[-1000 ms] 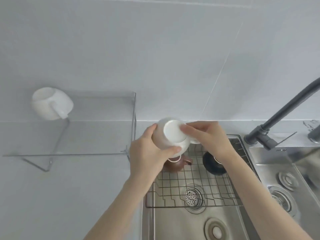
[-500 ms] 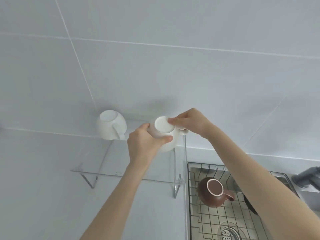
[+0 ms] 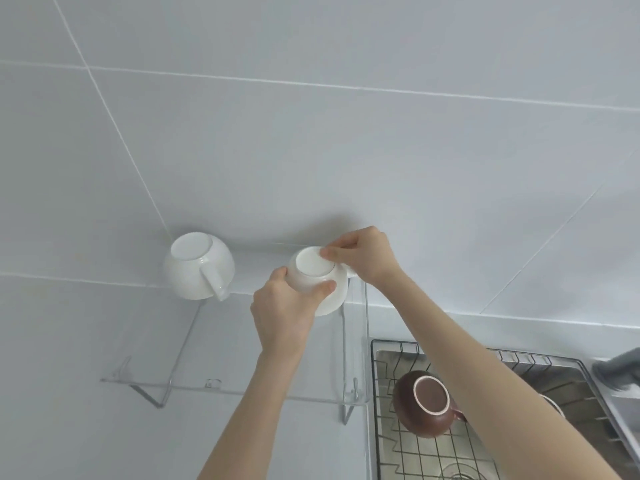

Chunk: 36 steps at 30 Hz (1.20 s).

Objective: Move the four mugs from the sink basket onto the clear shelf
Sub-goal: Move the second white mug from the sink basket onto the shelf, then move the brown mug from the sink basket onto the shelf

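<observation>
Over the right end of the clear shelf (image 3: 242, 388), the fingers (image 3: 323, 289) of the left hand (image 3: 282, 315) wrap the near side of an upturned white mug (image 3: 320, 284), thumb and forefinger closed around its body. The right hand (image 3: 363, 258) pinches the far rim of the mug's base with its fingers closed, close to the handle, which is mostly hidden behind it. Two hands likely serve to steady the mug and set it down level, mouth downward so it can drain. Whether the rim already touches the shelf cannot be told; the mug sits low over the back corner, near the wall.

Beside it to the left, apart from it, a second white mug (image 3: 199, 266) stands upside down on the shelf with its handle pointing forward. To the right and lower, the sink basket (image 3: 388, 445) holds a brown mug (image 3: 427, 405), also inverted. A fourth mug seems to lie behind the right forearm, showing only a sliver of pale rim. By my reckoning, two mugs remain to move.
</observation>
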Available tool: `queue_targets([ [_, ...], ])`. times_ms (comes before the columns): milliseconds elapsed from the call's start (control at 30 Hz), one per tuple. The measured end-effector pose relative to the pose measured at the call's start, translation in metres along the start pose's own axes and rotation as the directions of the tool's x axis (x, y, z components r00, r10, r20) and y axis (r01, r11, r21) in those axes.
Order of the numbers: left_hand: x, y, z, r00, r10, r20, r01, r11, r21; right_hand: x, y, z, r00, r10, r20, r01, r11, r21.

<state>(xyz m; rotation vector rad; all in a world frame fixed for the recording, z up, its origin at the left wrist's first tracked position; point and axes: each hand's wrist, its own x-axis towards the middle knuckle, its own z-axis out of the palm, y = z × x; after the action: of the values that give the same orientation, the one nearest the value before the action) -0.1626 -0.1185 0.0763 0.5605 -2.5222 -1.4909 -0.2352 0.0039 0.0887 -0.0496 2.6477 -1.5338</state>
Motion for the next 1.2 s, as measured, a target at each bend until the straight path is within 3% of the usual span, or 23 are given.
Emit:
queue_targets([
  [200, 0.005, -0.001, 0.003, 0.998, 0.054, -0.012, -0.053, 0.994, 0.096, -0.001, 0.002, 0.005, 0.997, -0.01, -0.076, 0.014, 0.999, 0.046],
  [367, 0.003, 0.001, 0.005, 0.992, 0.08, 0.093, -0.095, 0.981, 0.169, -0.01, 0.003, -0.004, 1.0, -0.03, -0.004, 0.03, 0.999, 0.04],
  [433, -0.01, 0.009, 0.003, 0.98, 0.171, 0.102, -0.186, 0.969, 0.165, -0.021, 0.007, -0.022, 0.997, -0.053, -0.06, 0.059, 0.994, 0.09],
  [533, -0.052, 0.021, 0.002, 0.892, 0.449, -0.054, -0.448, 0.894, 0.026, -0.049, 0.029, -0.059, 0.983, -0.027, -0.179, 0.061, 0.98, 0.19],
  [600, -0.087, 0.022, 0.018, 0.855, 0.518, 0.015, -0.513, 0.85, -0.119, -0.074, 0.055, -0.08, 0.972, 0.058, -0.228, 0.004, 0.965, 0.263],
  [700, -0.125, 0.007, 0.057, 0.841, 0.384, 0.381, -0.32, 0.921, -0.223, -0.112, 0.103, -0.098, 0.936, 0.222, -0.273, -0.125, 0.934, 0.334],
  [800, -0.14, -0.024, 0.107, 0.763, 0.17, 0.624, -0.155, 0.985, -0.079, -0.149, 0.163, -0.1, 0.876, 0.405, -0.262, -0.307, 0.888, 0.343],
  [900, -0.143, -0.053, 0.143, 0.732, 0.079, 0.676, -0.135, 0.99, 0.03, -0.177, 0.215, -0.094, 0.821, 0.524, -0.226, -0.452, 0.839, 0.303],
  [1067, -0.14, -0.084, 0.185, 0.797, 0.018, 0.603, -0.129, 0.981, 0.142, -0.187, 0.263, -0.076, 0.771, 0.617, -0.158, -0.552, 0.771, 0.317],
  [1200, -0.135, -0.087, 0.2, 0.807, -0.041, 0.589, -0.11, 0.97, 0.218, -0.18, 0.281, -0.06, 0.755, 0.646, -0.116, -0.575, 0.736, 0.356],
])
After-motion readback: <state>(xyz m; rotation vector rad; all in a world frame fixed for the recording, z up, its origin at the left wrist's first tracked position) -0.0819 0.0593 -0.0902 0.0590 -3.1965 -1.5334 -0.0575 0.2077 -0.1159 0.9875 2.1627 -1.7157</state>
